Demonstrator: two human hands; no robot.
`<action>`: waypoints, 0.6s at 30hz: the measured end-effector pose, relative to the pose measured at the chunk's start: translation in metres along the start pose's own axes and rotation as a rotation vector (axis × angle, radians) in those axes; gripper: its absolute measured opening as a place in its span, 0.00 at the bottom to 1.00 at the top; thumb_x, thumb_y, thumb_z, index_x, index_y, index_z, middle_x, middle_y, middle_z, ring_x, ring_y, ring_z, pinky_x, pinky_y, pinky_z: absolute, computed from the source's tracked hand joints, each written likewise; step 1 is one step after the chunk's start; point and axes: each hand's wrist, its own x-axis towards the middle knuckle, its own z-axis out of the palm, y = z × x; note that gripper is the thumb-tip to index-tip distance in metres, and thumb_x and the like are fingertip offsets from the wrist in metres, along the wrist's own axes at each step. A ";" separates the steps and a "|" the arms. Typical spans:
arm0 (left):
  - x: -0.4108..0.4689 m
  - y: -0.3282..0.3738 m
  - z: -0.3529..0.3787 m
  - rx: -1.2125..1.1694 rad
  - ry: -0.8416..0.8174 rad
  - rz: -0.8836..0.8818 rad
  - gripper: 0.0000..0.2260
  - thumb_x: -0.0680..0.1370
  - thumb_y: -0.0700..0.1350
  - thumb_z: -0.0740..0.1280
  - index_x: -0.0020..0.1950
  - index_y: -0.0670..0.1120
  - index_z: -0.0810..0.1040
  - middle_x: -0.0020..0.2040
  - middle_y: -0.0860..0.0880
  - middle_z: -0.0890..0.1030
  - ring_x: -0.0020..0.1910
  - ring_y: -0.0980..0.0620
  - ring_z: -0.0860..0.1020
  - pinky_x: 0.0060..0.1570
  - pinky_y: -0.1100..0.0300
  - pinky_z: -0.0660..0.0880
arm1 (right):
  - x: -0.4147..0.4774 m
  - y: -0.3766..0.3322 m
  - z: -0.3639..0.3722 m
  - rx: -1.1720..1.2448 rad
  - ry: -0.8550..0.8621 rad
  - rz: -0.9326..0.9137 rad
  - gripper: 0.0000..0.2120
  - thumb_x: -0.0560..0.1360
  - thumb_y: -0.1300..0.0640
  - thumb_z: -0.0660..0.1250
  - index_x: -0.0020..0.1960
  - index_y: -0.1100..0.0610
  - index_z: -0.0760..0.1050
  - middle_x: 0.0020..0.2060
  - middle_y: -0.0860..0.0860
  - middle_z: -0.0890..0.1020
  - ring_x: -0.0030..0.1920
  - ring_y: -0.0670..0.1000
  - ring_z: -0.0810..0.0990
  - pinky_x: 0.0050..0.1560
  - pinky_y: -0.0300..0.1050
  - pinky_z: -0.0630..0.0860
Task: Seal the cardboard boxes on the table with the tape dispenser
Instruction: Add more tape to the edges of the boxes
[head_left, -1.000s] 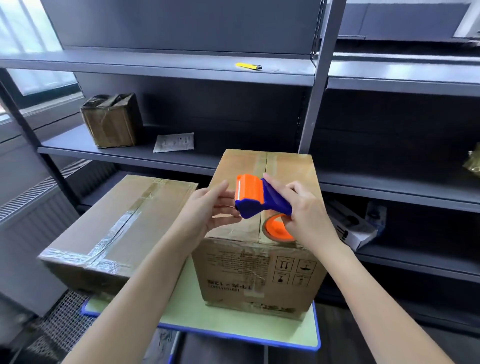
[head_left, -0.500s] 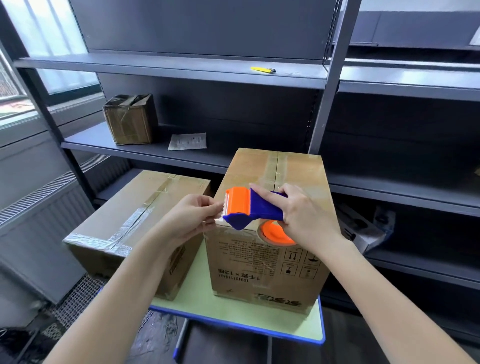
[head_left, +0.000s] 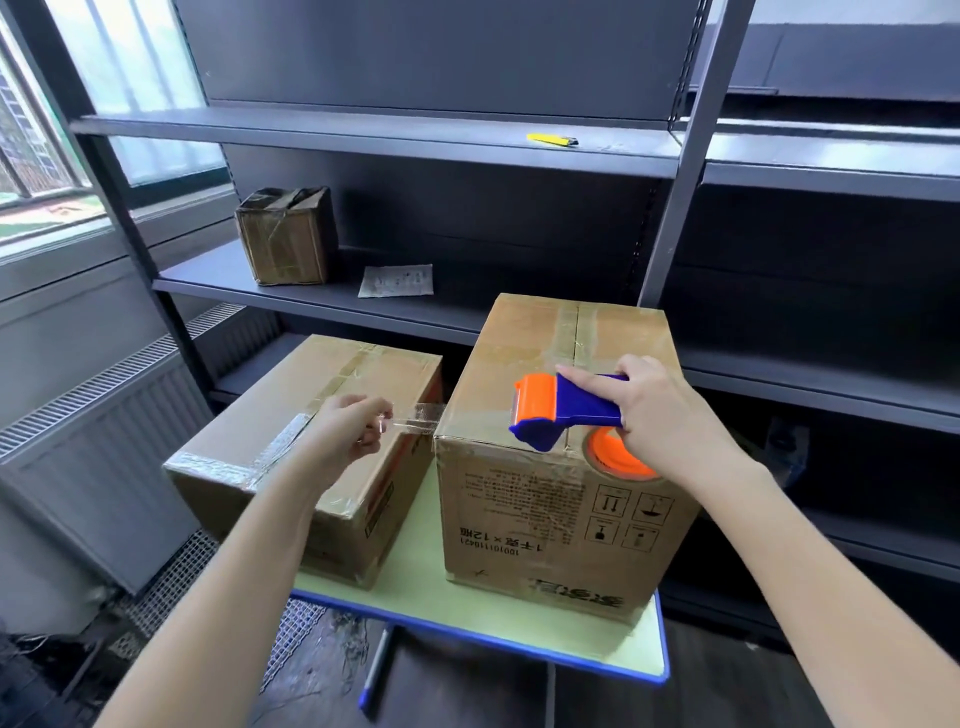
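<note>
Two cardboard boxes stand on a small green table (head_left: 426, 587) with a blue rim. The tall box (head_left: 561, 499) is on the right, the low taped box (head_left: 291, 441) on the left. My right hand (head_left: 649, 410) grips the blue and orange tape dispenser (head_left: 566, 410) over the near top edge of the tall box, index finger laid along its top. My left hand (head_left: 353, 426) pinches the free end of a clear tape strip (head_left: 418, 418), stretched leftward from the dispenser past the tall box's left edge.
Dark metal shelving stands right behind the table. A small worn box (head_left: 285, 236) and a paper sheet (head_left: 397, 280) lie on the middle shelf, a yellow cutter (head_left: 550, 139) on the upper one. A radiator and window are at the left.
My left hand has pulled the tape end leftward, away from the dispenser, drawing out a strip. The dispenser stays over the tall box's near top edge. The camera view has shifted.
</note>
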 end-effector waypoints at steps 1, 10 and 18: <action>0.002 -0.003 0.004 0.027 0.007 0.010 0.05 0.78 0.40 0.65 0.43 0.39 0.73 0.29 0.49 0.66 0.23 0.56 0.63 0.26 0.64 0.66 | 0.000 -0.001 0.001 -0.008 -0.008 0.012 0.31 0.80 0.58 0.57 0.75 0.39 0.47 0.49 0.50 0.67 0.51 0.49 0.66 0.48 0.40 0.65; 0.017 -0.028 0.009 0.057 -0.077 0.016 0.15 0.77 0.45 0.68 0.34 0.43 0.68 0.26 0.51 0.64 0.24 0.56 0.62 0.27 0.64 0.63 | 0.001 0.002 0.003 -0.071 -0.036 0.012 0.31 0.80 0.60 0.53 0.74 0.36 0.44 0.48 0.49 0.67 0.50 0.48 0.65 0.51 0.41 0.63; 0.025 -0.041 0.018 -0.015 -0.104 -0.003 0.16 0.77 0.45 0.68 0.32 0.44 0.68 0.24 0.52 0.64 0.24 0.55 0.61 0.23 0.66 0.62 | 0.001 0.012 0.006 -0.025 -0.061 0.040 0.33 0.79 0.60 0.56 0.73 0.34 0.46 0.49 0.49 0.68 0.50 0.49 0.66 0.51 0.43 0.69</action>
